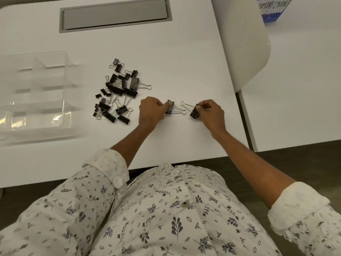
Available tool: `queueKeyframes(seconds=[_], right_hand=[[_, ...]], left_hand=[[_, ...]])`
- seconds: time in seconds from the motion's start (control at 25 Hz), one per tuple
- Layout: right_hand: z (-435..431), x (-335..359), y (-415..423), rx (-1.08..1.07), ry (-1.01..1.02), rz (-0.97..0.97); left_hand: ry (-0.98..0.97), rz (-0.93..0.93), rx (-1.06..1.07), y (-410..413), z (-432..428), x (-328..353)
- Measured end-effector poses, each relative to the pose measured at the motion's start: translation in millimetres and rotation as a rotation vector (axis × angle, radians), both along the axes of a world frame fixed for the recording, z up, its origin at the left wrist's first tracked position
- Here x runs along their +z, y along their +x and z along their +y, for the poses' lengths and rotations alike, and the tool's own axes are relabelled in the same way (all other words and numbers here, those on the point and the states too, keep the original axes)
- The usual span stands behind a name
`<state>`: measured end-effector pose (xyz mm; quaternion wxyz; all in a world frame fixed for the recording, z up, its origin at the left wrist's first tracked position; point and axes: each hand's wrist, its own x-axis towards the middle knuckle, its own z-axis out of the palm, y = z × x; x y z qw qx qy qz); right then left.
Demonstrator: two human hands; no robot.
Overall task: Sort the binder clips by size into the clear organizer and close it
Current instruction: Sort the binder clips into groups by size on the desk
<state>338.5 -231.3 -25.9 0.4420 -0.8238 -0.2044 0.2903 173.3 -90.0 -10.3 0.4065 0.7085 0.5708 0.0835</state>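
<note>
Care is needed here: both clips should be held side by side, so that big and small can be told apart. The first clip is pinched by the left hand and the second clip by the right hand, mid-frame. The pile of clips is seen just left, and the clear organizer at far left. A grey flap is set into the white table at the top. Dark floor is seen lower right.
</note>
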Motion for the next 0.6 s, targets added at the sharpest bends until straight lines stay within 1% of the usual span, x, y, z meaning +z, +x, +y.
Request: queueKeyframes(seconds=[0.2, 0.28, 0.4, 0.48, 0.52, 0.6], right_hand=[[5.8, -5.8, -8.8, 0.035, -0.031, -0.138], [6.0, -10.3, -9.9, 0.047, -0.062, -0.176], [4.3, -7.2, -17.9, 0.056, -0.104, -0.217], [5.5, 1.0, -26.7, 0.085, -0.123, -0.336], [9.1, 7.3, -33.0, 0.112, -0.119, -0.421], [24.3, 17.2, -45.5, 0.187, -0.046, -0.557]], left_hand=[[-0.019, -0.022, -0.027, -9.8, -4.6, -6.7], [-0.063, -0.068, -0.06, -14.9, -4.2, -10.2], [-0.067, -0.149, -0.127, -27.0, -2.5, -11.1], [-0.016, -0.194, -0.14, -37.0, 1.6, -6.4], [0.045, -0.207, -0.149, -43.5, 5.8, -3.0], [0.194, -0.227, -0.166, -58.1, 19.5, 0.4]])
